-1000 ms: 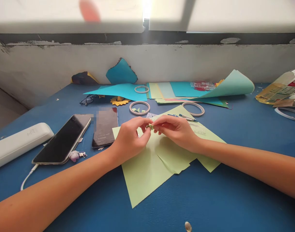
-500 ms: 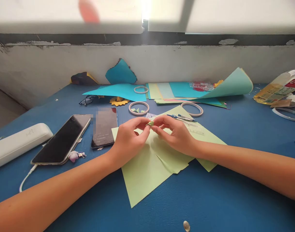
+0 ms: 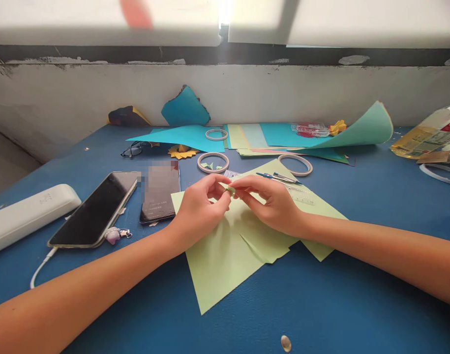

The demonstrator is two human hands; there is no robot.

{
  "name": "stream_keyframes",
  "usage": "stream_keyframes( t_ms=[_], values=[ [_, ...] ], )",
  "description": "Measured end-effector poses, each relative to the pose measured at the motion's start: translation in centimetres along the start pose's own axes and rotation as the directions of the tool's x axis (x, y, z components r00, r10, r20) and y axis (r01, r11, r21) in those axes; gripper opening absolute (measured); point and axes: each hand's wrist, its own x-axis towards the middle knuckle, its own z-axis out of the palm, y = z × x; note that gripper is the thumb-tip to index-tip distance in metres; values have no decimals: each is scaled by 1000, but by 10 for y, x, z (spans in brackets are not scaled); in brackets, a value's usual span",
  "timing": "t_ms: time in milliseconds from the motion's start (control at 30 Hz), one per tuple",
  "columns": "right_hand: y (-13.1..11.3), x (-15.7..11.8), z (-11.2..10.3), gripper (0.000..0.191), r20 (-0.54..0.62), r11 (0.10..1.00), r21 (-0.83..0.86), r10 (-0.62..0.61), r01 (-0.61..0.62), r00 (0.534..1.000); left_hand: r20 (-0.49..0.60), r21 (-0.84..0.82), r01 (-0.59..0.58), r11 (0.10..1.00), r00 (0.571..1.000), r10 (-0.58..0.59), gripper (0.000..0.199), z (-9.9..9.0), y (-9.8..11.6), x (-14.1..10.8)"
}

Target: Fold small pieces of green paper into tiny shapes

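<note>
My left hand (image 3: 202, 209) pinches a small folded green paper piece (image 3: 229, 190) between thumb and fingers. From the right, my right hand (image 3: 271, 204) grips the same piece, its fingertips touching those of my left hand. Both hands are just above pale green paper sheets (image 3: 219, 270) that overlap on the blue table. Blue pens (image 3: 274, 178) and a clear ruler (image 3: 302, 194) lie on the sheets behind my right hand. The fingers partly hide the small piece, so its exact shape is unclear.
Two phones (image 3: 95, 211) (image 3: 160, 196) and a white case (image 3: 31, 216) lie left. Tape rings (image 3: 295, 165) (image 3: 213, 169), glasses (image 3: 132, 151) and coloured papers (image 3: 184, 138) are behind. A bottle (image 3: 427, 132) leans at the far right.
The fingers of my right hand have shifted slightly over the small green piece and now cover more of it. The view has tilted a little.
</note>
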Motion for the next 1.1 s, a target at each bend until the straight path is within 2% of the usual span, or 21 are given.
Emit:
stream_keyframes(
  t_ms=[300, 467, 600, 767, 933, 1100],
  values=[
    [2, -2, 0, 28, 13, 992, 113, 60, -61, 998, 0, -33, -42, 999, 999, 42, 12, 0, -1, 0],
    [-3, 2, -2, 25, 91, 923, 286, 241, -257, 966, 3, -97, 26, 995, 1000, -26, 12, 0, -2, 0],
    [-8, 6, -4, 28, 181, 864, 319, 347, -389, 920, -7, -173, 77, 982, 997, -79, 13, 0, 1, 1],
    [-10, 4, -4, 29, 150, 908, 218, 332, -358, 931, 11, -219, 110, 969, 994, -110, 8, -1, 4, 1],
    [-9, 3, -4, 25, 112, 922, 198, 316, -333, 942, 51, -286, 162, 944, 987, -154, 8, -1, 3, 1],
    [-8, 2, -4, 22, 85, 936, 172, 295, -306, 952, 57, -275, 178, 945, 984, -169, 11, -1, 2, 3]
  ],
)
